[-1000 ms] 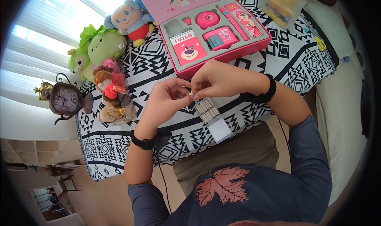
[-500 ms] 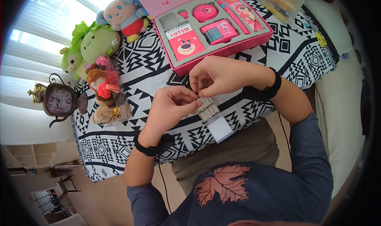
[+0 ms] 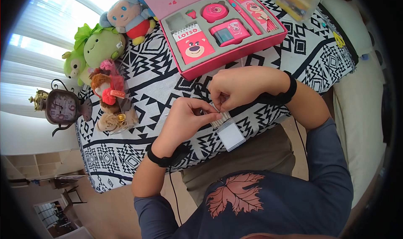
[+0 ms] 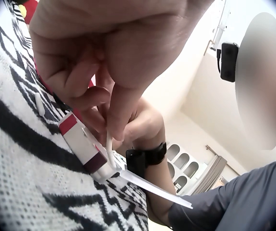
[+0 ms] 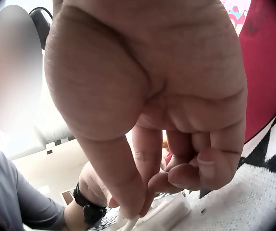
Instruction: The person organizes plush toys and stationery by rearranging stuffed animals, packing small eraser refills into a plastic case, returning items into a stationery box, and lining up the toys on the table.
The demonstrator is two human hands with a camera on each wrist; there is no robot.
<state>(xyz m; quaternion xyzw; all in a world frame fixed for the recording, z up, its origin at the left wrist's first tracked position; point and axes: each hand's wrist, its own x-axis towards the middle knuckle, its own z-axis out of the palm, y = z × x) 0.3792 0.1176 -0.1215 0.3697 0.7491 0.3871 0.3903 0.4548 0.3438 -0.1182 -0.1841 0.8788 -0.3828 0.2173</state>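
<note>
In the head view, a small box of slim white sticks (image 3: 215, 123) lies near the table's front edge, its pale flat lid (image 3: 231, 136) folded out toward the person. My left hand (image 3: 184, 117) reaches over the sticks from the left, thumb and forefinger pinching. From the other side my right hand (image 3: 243, 88) pinches at the same spot, and both sets of fingertips meet over the box. The left wrist view shows a thin white stick (image 4: 110, 153) under the left fingertips, beside the box's side (image 4: 82, 144) with red and dark bands. White sticks (image 5: 169, 214) show below the right fingertips.
A pink gift box (image 3: 235, 54) with a notepad and other items stands open behind the hands. Plush toys (image 3: 100, 46), dolls (image 3: 110, 98) and a clock (image 3: 62, 107) line the left side. Yellow scissors (image 3: 338, 40) lie far right. A loose white stick (image 4: 39, 104) lies on the patterned cloth.
Both hands have moved down and toward the person, from just beyond the small box to over its sticks, covering more of them. The fingertips stay close together throughout.
</note>
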